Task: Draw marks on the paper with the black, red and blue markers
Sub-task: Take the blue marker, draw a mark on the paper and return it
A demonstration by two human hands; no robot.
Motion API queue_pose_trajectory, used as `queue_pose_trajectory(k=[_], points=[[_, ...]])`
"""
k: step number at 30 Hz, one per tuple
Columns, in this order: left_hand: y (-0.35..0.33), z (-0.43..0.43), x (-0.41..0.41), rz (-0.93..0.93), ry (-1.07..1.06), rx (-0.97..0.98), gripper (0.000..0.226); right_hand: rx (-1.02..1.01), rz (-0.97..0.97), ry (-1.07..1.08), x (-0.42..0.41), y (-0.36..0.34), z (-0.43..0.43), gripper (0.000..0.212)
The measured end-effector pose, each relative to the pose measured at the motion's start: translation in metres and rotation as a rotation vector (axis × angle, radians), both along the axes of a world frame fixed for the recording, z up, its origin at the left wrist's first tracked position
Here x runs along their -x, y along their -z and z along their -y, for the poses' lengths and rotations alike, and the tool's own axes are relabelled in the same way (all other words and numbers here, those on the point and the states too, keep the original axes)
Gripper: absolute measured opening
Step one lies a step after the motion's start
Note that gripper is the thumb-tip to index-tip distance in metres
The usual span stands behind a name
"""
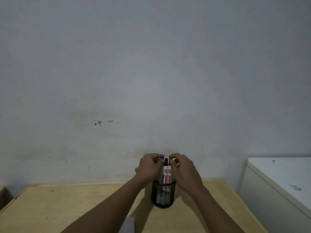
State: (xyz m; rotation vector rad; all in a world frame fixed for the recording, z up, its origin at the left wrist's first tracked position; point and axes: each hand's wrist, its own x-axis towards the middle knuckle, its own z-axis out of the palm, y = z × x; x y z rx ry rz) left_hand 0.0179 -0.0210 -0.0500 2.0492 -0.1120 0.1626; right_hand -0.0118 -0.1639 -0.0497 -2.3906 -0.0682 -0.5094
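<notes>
While we look down from the head view, a black mesh holder (162,195) stands on the wooden table (67,207) with three markers upright inside. Our left hand (149,167) pinches the cap of the blue marker (162,158), and our right hand (183,170) pinches the red marker (170,170). Between them stands the black marker (166,163), untouched. Near the bottom edge lies a pale sheet (127,226), maybe the paper; we cannot tell.
</notes>
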Motion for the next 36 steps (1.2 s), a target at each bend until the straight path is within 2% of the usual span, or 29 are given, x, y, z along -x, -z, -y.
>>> queue_pose_trajectory(k=[4, 9, 15, 17, 20, 22, 24, 27, 33, 36], points=[[-0.011, -0.005, 0.005, 0.024, -0.064, 0.027, 0.017, -0.028, 0.045, 0.009, 0.009, -0.006, 0.001, 0.035], [-0.052, -0.023, 0.03, 0.149, -0.179, 0.135, 0.011, -0.16, 0.235, 0.033, 0.032, -0.036, -0.011, 0.031], [-0.118, -0.067, 0.082, 0.14, -0.152, 0.554, 0.01, -0.316, -0.018, -0.262, 0.072, -0.083, -0.053, 0.027], [-0.13, -0.086, 0.1, 0.117, -0.165, 0.653, 0.014, -0.491, 0.012, -0.287, 0.084, -0.094, -0.066, 0.025], [-0.134, -0.11, 0.127, 0.081, -0.177, 0.721, 0.012, -0.986, 0.07, -0.316, 0.103, -0.109, -0.083, 0.021], [-0.133, -0.122, 0.145, 0.033, -0.164, 0.73, 0.015, -1.29, 0.032, -0.418, 0.118, -0.116, -0.097, 0.017], [-0.13, -0.128, 0.161, -0.002, -0.143, 0.747, 0.021, -1.441, -0.032, -0.506, 0.131, -0.119, -0.113, 0.019], [-0.127, -0.134, 0.175, -0.041, -0.133, 0.761, 0.027, -1.396, -0.081, -0.524, 0.148, -0.121, -0.134, 0.013], [-0.123, -0.147, 0.187, -0.085, -0.157, 0.905, 0.022, -1.255, 0.014, -0.541, 0.164, -0.12, -0.149, 0.011], [-0.122, -0.157, 0.183, -0.086, -0.229, 0.925, 0.025, -1.026, 0.072, -0.533, 0.167, -0.114, -0.148, 0.013]])
